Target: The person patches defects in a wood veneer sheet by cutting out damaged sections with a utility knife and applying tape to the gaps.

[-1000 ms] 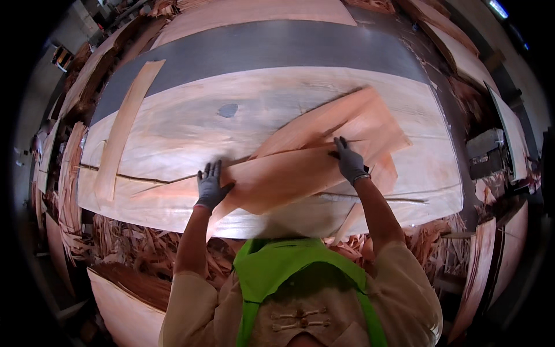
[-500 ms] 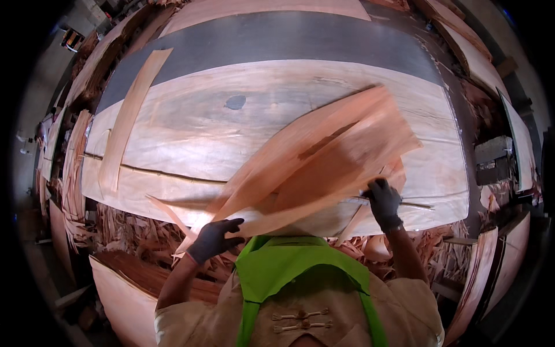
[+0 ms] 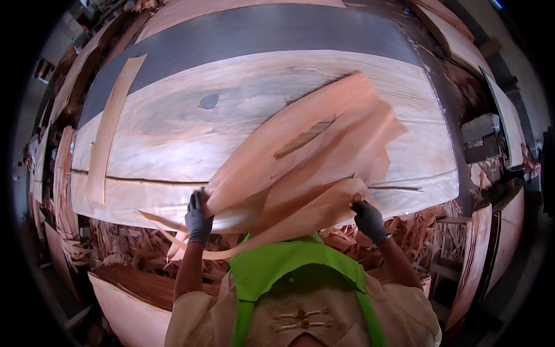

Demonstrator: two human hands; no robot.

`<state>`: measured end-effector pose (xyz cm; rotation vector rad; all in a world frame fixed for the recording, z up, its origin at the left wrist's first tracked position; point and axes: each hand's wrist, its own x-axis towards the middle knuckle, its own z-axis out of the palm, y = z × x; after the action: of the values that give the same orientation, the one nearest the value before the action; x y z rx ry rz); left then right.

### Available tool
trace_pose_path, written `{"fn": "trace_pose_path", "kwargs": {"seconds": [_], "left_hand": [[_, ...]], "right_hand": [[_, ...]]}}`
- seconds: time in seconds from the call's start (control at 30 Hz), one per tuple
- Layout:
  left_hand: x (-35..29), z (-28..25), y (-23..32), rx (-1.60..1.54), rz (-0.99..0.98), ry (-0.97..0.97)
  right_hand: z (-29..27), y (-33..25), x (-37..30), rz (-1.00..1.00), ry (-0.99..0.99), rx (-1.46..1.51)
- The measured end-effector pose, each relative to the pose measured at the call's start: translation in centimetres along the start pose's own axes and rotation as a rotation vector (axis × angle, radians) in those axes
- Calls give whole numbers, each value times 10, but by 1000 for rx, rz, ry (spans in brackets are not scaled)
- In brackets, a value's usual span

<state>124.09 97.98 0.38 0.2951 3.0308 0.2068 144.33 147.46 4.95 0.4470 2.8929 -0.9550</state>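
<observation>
Head view. The left hand (image 3: 198, 218), in a dark grey glove, is closed around the near left edge of a pinkish veneer sheet (image 3: 312, 156), thumb on top and fingers curled beneath. The right hand (image 3: 369, 220), gloved alike, grips the near right edge of the same sheet, fingers folded over a curled flap. Between the two hands the sheet bows and lifts; beyond them it slopes away and to the right, its far end ragged and split, with a dark slit partway up. The sheet is raised off the large pale veneer panel (image 3: 173, 127) that covers the counter (image 3: 260, 29), whose dark grey surface shows as a band beyond the panel. A small dark knot patch (image 3: 209, 101) marks the panel beyond the left hand. A narrow veneer strip (image 3: 113, 121) lies on the panel well to the left of the left hand. Below both hands, at the counter's near edge, lie heaps of torn veneer scraps (image 3: 133, 248). The person wears a bright green vest (image 3: 295, 272) over a beige garment.
</observation>
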Motion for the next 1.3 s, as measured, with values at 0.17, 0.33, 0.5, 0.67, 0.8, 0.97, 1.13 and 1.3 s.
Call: {"fn": "trace_pose_path", "kwargs": {"seconds": [0.17, 0.33, 0.5, 0.67, 0.8, 0.97, 1.13, 1.3], "left_hand": [[15, -23, -5, 56, 17, 150], [49, -100, 21, 167, 63, 343], [82, -183, 30, 280, 231, 683], [120, -249, 37, 445, 238, 837], [121, -267, 37, 456, 262, 855], [98, -262, -36, 571, 219, 816], [134, -260, -160, 695, 163, 638], [176, -260, -260, 695, 259, 547]], "right_hand": [[-19, -22, 48, -27, 224, -40], [-7, -23, 82, -94, 263, -54], [15, -42, 100, -159, 104, -79], [48, -69, 90, -304, -102, -8], [80, -90, 84, -323, -198, 17], [118, -138, 82, -371, -396, 316], [131, -223, 87, -329, -844, 481], [157, -251, 103, -330, -605, 407]]}}
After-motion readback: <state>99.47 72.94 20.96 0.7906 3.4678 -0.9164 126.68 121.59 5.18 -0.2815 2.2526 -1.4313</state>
